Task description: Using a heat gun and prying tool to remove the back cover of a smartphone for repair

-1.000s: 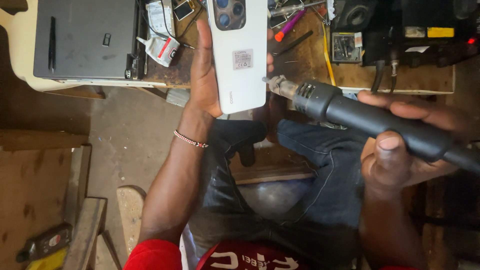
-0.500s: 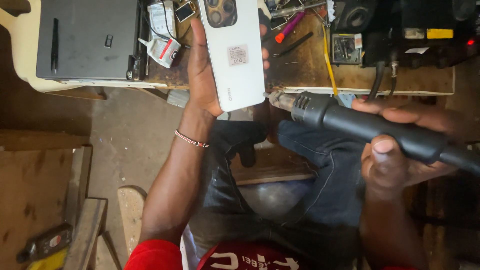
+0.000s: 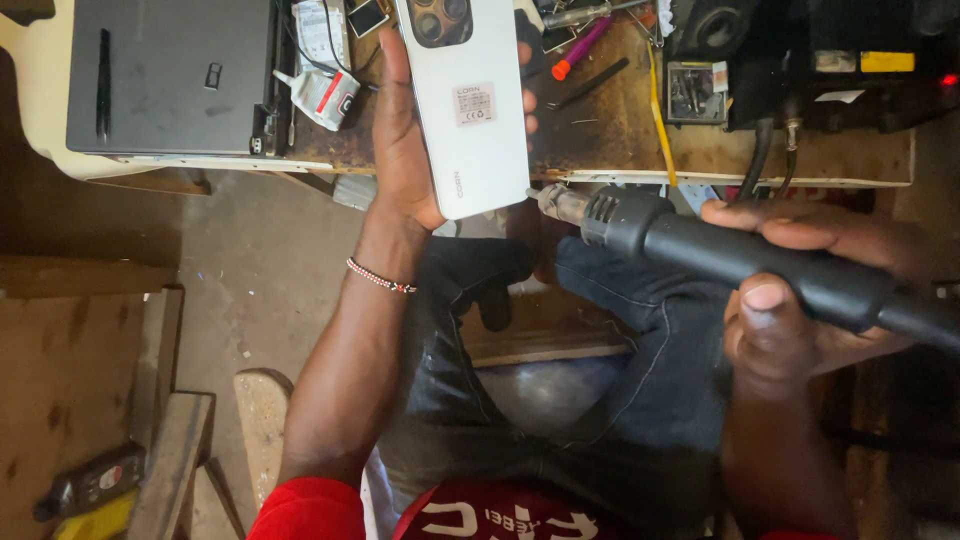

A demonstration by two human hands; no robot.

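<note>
Phone: white phone (image 3: 468, 105) lay back-up in the left hand (image 3: 405, 150), over the workbench's (image 3: 620, 140) front edge.
Left hand: fingers wrapped round the phone's sides, palm beneath, forearm raised toward the bench.
Right hand: right hand (image 3: 800, 290) closed round the black hot-air gun (image 3: 730, 255), thumb on its handle.
Nozzle: just beside the phone's lower corner; contact unclear.
</note>
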